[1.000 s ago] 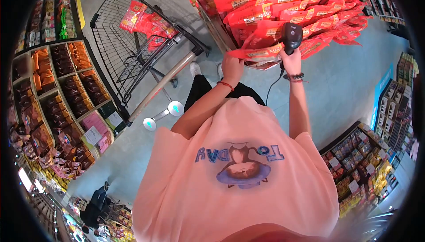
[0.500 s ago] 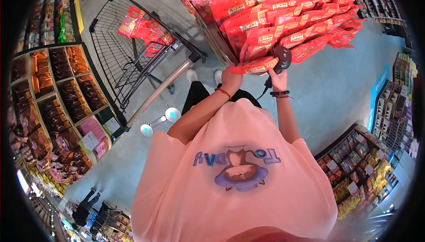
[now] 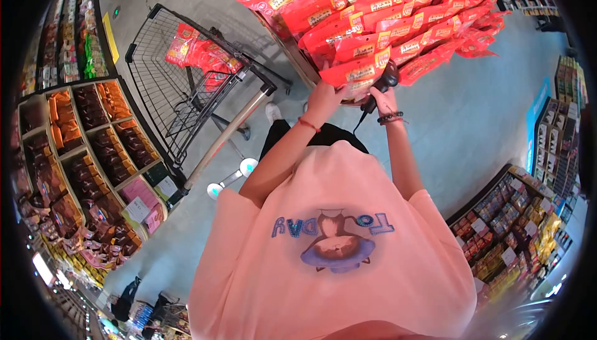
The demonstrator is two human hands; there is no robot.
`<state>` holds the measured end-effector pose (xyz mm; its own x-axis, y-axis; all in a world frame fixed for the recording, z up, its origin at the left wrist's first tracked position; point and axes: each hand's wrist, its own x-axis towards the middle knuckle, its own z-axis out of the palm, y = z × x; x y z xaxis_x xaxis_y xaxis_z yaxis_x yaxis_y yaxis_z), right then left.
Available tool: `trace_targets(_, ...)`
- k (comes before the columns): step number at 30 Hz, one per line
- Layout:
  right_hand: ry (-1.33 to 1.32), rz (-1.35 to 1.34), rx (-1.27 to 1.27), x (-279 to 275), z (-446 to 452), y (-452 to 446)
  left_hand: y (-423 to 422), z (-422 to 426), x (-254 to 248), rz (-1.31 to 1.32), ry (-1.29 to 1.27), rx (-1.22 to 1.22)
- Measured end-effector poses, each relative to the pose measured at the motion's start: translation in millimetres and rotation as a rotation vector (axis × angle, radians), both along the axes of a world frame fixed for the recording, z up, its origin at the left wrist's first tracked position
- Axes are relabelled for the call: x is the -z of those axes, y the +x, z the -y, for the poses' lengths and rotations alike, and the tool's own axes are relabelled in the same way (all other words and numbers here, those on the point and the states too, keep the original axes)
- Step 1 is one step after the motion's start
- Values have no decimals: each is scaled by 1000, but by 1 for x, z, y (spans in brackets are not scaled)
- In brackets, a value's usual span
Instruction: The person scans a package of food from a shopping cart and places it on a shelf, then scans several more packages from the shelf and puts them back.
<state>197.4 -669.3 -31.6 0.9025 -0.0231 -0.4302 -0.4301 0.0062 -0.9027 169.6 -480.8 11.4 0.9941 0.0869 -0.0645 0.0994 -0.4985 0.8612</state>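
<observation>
My left hand (image 3: 326, 99) is closed on the lower left edge of a red snack packet (image 3: 357, 71), which lies at the front of a display full of similar red packets (image 3: 429, 17). Wrapped round the handle of a black handheld scanner (image 3: 390, 74) is my right hand (image 3: 384, 100), close beside the packet's right end. The scanner's head points up and away from me, and its cord hangs down below the hand. Whether my right fingers also touch the packet cannot be made out.
A wire shopping cart (image 3: 168, 79) with red packets (image 3: 202, 54) in it stands at the left. Shelves of brown and orange packets (image 3: 99, 153) line the far left. More shelves (image 3: 510, 222) are at the lower right. Another person (image 3: 126, 299) is at the lower left.
My right hand and the scanner have moved left and down, closer to my left hand. The packet's front now faces up more and shows more of its surface.
</observation>
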Motion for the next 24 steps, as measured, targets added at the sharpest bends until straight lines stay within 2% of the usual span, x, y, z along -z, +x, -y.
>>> trace_targets(1,-26,29,-35,-6,0,-2,6,-2,-4,-269,43,106)
trace_targets(4,68,37,-62,-1,1,-2,6,1,-23,-176,88,159)
trace_targets(7,71,42,-51,-10,0,-7,-3,0,-25,46,-68,-8)
trace_targets(10,17,42,-79,-7,-2,-5,8,-16,-1,275,-171,16)
trace_targets(13,-60,12,-93,-5,-4,-7,12,-15,-1,-84,-748,73)
trace_targets(16,-79,90,-126,0,-5,-8,20,-28,15,-163,-593,148)
trace_targets(18,-115,168,-163,0,-6,-9,5,-26,24,-124,-446,-66)
trace_targets(19,-110,124,-194,3,-7,-8,-1,-23,18,-104,-373,-167)
trace_targets(22,14,187,-95,4,-12,-9,-14,-16,-13,-109,-213,-254)
trace_targets(23,-170,183,-168,0,-5,-7,-13,-16,-4,-115,-235,-242)
trace_targets(24,-179,158,-154,7,0,-6,-10,-17,0,-61,-179,-190)
